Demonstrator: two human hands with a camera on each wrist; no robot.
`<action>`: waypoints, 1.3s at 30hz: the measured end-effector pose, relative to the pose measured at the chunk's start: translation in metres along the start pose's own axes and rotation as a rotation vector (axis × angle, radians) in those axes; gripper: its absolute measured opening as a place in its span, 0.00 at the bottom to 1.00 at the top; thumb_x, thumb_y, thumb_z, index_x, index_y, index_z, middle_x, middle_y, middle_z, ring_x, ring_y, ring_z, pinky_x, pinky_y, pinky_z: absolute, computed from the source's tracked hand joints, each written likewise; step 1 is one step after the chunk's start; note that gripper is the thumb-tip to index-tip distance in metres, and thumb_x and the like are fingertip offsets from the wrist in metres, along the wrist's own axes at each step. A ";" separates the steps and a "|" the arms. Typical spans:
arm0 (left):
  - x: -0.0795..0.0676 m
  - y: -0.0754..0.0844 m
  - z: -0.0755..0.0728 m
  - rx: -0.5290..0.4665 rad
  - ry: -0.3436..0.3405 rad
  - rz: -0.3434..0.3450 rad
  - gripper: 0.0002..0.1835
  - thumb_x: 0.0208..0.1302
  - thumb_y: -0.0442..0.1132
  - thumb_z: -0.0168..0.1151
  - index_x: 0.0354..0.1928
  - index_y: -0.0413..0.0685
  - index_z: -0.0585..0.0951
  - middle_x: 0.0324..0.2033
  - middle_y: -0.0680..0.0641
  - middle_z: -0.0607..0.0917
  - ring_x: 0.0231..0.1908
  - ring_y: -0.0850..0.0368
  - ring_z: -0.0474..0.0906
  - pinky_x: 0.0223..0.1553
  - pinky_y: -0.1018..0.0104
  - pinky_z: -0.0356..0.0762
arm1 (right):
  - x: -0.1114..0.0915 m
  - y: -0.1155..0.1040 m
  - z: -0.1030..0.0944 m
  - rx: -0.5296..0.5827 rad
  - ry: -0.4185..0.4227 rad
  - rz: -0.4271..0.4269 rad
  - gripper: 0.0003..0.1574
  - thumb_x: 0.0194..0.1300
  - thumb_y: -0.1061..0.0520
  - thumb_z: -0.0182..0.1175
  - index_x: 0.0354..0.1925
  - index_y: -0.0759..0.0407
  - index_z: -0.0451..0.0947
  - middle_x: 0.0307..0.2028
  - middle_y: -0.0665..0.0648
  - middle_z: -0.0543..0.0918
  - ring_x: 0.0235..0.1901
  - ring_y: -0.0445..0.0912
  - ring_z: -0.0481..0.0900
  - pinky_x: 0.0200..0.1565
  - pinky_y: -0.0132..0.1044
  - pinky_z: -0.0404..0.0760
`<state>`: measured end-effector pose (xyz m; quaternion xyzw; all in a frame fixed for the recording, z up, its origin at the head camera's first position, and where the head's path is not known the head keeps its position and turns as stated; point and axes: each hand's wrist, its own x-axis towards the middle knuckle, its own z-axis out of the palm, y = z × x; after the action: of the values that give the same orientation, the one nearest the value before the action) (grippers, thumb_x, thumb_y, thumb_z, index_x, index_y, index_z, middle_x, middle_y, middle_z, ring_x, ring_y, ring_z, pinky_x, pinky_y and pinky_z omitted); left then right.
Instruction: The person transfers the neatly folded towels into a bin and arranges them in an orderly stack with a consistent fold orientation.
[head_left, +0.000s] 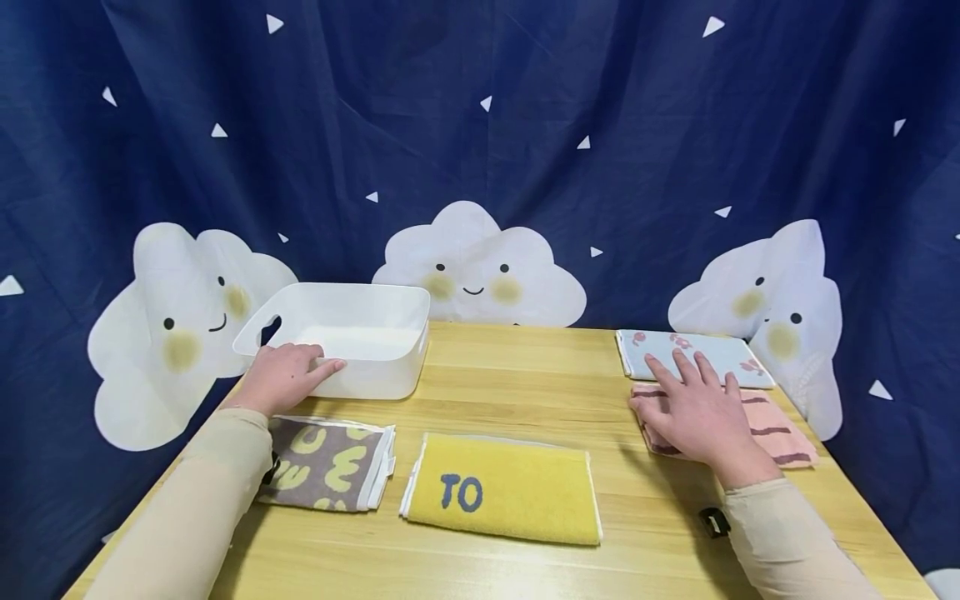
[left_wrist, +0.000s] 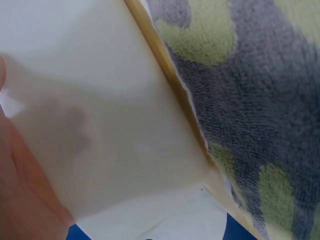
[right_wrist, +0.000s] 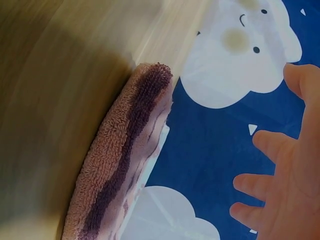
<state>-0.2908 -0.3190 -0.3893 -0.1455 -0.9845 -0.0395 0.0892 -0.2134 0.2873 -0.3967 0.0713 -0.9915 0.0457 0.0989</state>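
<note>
Pale sleeves (head_left: 795, 542) reach in from near left and near right across a wooden table (head_left: 525, 375), your two arms set well apart. Your left hand (head_left: 288, 379) grips the near left part of a white bin (head_left: 375, 379), fingers bent over the rim and thumb against the outer wall. The bin stands upright at the far left, with an oval handle hole in its left end. Across the table, your right hand (head_left: 701, 417) is spread wide over a striped pink towel (head_left: 772, 425), its fingers parted and holding nothing; whether the palm touches the cloth cannot be told. The pink towel lies folded at the right, just nearer than a folded light-blue towel (head_left: 712, 350) with pink figures. Near your left wrist, a brown towel (head_left: 337, 467) with yellow-green shapes lies in front of the bin. To its right, a yellow towel (head_left: 525, 492) lettered "TO" rests folded at near centre. Behind everything, a navy curtain (head_left: 450, 83) carries white triangles and smiling clouds (head_left: 480, 250).
</note>
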 end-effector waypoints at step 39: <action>0.033 0.054 0.011 -0.032 -0.044 0.133 0.31 0.73 0.71 0.42 0.25 0.53 0.70 0.17 0.51 0.68 0.21 0.54 0.67 0.29 0.56 0.65 | 0.004 -0.005 0.001 0.028 -0.027 -0.013 0.54 0.69 0.20 0.43 0.78 0.51 0.57 0.74 0.74 0.55 0.73 0.73 0.45 0.61 0.79 0.41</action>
<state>-0.3082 -0.2569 -0.3915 -0.2128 -0.9737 -0.0458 0.0677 -0.2171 0.2821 -0.3959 0.0798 -0.9915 0.0578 0.0849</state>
